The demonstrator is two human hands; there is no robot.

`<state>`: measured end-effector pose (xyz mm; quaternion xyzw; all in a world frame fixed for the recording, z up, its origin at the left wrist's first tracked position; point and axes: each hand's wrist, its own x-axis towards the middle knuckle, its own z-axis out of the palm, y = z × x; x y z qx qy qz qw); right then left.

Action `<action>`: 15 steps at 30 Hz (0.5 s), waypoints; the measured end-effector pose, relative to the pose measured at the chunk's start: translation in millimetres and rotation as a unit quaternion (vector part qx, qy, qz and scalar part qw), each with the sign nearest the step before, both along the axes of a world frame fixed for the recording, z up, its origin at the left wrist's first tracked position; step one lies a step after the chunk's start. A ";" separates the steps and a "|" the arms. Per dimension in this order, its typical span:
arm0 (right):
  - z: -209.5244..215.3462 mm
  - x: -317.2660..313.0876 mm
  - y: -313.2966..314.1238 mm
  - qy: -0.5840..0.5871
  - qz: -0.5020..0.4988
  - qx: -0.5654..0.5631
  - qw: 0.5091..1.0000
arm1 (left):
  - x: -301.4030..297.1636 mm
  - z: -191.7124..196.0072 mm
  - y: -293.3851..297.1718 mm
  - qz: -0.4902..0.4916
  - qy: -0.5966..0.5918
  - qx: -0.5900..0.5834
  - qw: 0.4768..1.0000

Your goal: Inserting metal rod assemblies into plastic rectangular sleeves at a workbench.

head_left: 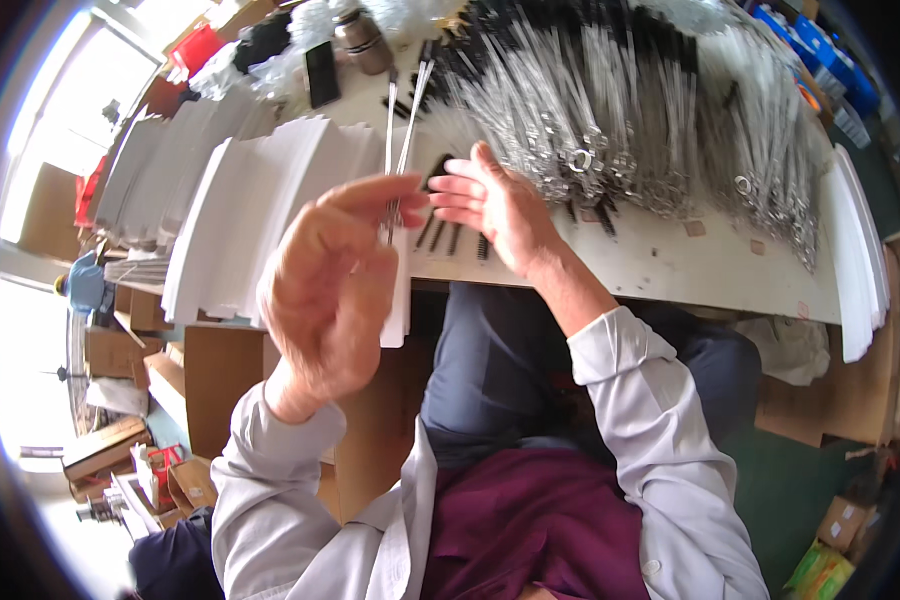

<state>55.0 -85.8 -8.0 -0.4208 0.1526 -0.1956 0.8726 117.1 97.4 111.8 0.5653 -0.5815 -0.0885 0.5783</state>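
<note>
Left hand (330, 290) is raised above the table edge, palm toward the camera, thumb and forefinger pinched on a small bunch of thin clear-sleeved strips with dark tips (402, 140). The strips stand nearly upright from the pinch and fan slightly at the top. Right hand (495, 210) is just beside it, open, fingers spread and pointing left, fingertips close to the strips at the pinch point; can't tell if they actually touch. It holds nothing.

Under the right hand, a few short black strips (450, 238) lie loose on the white table (660, 265), near its front edge.

Past the hands, a big pile of the same clear-sleeved strips with metal rings at the near ends (610, 110) covers most of the right and far side of the table, laid roughly in rows fanning toward the person.

Left of the hands, stacks of white sheets (240, 210) are ranked edge-on along the table, more of them at the far right edge.

Far end of the table: a squat metal jar (362, 42) and a black flat phone-like slab (321, 74); jar contents not visible.

Cardboard boxes (210, 380) sit on the floor left of the person, contents hidden from this angle.
</note>
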 end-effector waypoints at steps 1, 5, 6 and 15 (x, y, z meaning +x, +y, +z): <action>12.4 -8.6 5.0 -0.040 0.028 0.008 0.999 | -8.3 -2.6 0.1 -0.030 -0.026 -0.008 0.999; 69.4 -43.2 30.8 -0.128 0.063 0.097 0.985 | -31.3 -7.9 1.4 -0.033 -0.189 0.008 0.981; 76.4 -53.8 32.6 -0.136 0.058 0.106 0.983 | -37.7 -11.1 -0.9 -0.049 -0.178 0.023 0.983; 87.7 -131.1 13.6 -0.149 -0.183 0.186 0.954 | -81.0 -38.5 -35.7 -0.088 -0.286 -0.053 0.953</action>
